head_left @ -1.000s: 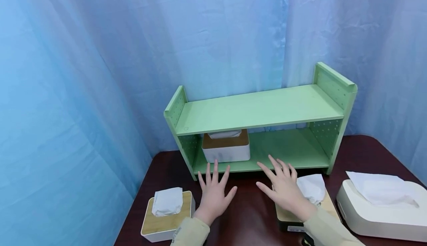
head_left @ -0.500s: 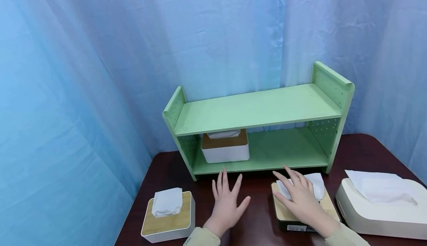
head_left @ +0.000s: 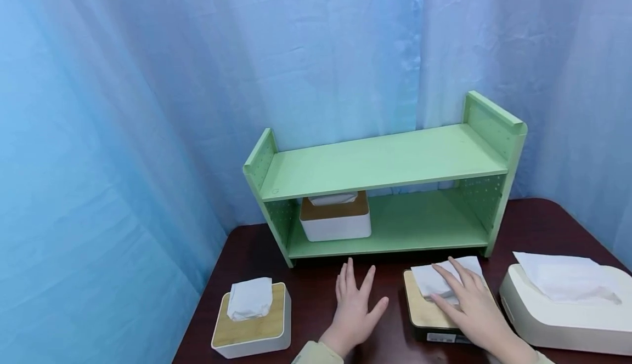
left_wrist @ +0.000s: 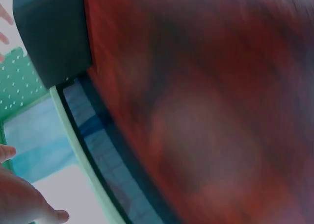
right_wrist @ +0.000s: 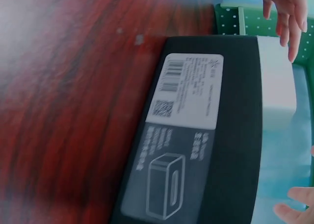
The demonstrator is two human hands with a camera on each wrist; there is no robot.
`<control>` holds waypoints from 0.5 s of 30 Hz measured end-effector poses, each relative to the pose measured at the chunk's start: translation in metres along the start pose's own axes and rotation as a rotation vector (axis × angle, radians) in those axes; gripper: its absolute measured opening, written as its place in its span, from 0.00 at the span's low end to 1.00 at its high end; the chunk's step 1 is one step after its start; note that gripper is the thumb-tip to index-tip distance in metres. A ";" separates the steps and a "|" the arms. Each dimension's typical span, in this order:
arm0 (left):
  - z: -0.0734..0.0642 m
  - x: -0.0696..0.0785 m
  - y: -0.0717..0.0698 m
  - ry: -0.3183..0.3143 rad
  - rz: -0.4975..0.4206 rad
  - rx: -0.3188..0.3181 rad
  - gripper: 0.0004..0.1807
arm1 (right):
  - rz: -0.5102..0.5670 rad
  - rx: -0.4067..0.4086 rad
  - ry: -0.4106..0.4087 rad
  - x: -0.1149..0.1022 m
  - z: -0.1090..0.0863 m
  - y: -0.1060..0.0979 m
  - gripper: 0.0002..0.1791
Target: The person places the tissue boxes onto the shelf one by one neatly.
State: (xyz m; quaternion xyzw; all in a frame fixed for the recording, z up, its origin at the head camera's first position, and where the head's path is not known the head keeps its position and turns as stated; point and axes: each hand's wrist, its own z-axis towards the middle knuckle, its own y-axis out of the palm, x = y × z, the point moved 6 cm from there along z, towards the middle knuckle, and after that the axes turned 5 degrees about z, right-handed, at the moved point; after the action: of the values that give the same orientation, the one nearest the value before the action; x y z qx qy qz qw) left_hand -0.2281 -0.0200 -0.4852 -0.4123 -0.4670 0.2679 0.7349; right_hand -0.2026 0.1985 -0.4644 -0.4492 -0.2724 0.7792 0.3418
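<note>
Fingers spread, my left hand (head_left: 351, 316) hovers over the dark table in the head view, left of a black tissue box. Above that tissue box (head_left: 417, 305), which has a light wooden lid, my right hand (head_left: 469, 308) reaches with its fingers extended over the white tissue (head_left: 429, 279). Whether its fingertips touch the tissue cannot be seen. The right wrist view shows the box's black side (right_wrist: 238, 116) with a printed label (right_wrist: 186, 89). Part of my left hand (left_wrist: 22, 199) appears low in the left wrist view.
A green two-tier shelf (head_left: 385, 158) stands at the back, with a white tissue box (head_left: 336, 228) on its lower tier. Another wooden-topped tissue box (head_left: 257, 328) sits at the left. A large cream tissue box (head_left: 568, 320) is at the right. Blue curtains (head_left: 321, 51) hang behind.
Both hands have moved right and a little lower. My right hand has passed from the left edge of the black tissue box to above its tissue. The boxes have stayed in place.
</note>
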 end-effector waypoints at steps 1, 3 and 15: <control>0.000 0.002 0.004 0.002 -0.007 -0.011 0.34 | -0.006 0.001 0.000 0.002 -0.001 -0.001 0.29; 0.001 0.006 0.012 0.007 -0.022 -0.025 0.34 | -0.014 0.006 0.007 0.007 -0.003 -0.003 0.30; 0.005 0.024 0.038 -0.018 -0.162 -0.153 0.36 | 0.048 -0.108 0.194 0.045 -0.015 -0.011 0.34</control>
State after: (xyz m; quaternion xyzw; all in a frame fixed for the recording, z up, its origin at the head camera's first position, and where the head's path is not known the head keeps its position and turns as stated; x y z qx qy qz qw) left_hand -0.2232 0.0197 -0.5056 -0.4256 -0.5245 0.1748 0.7163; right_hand -0.2025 0.2420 -0.4855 -0.5466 -0.2692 0.7241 0.3232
